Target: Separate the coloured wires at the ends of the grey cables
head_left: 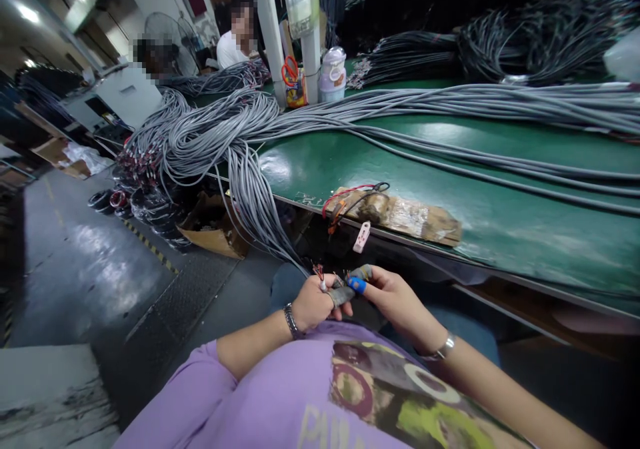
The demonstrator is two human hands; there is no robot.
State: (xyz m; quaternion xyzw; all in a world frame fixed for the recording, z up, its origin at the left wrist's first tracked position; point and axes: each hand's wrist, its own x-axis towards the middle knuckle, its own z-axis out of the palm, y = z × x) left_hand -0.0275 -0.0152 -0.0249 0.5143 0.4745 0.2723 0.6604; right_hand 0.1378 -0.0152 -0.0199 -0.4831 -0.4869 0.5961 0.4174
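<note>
My left hand (314,302) is closed around the ends of several grey cables (260,209) that hang down from the green table (450,169); short stripped wire tips stick up from its fist. My right hand (393,295) pinches at those same wire tips, its fingertips covered in grey and blue tape. Both hands meet just above my lap, below the table's edge. Each wrist wears a metal bracelet or watch.
A big bundle of grey cables (210,129) drapes across the table and off its left end. A taped cardboard pad with red and black wires (400,212) lies on the table edge. Scissors (290,72) and a jar stand by a white post. Two people sit far behind.
</note>
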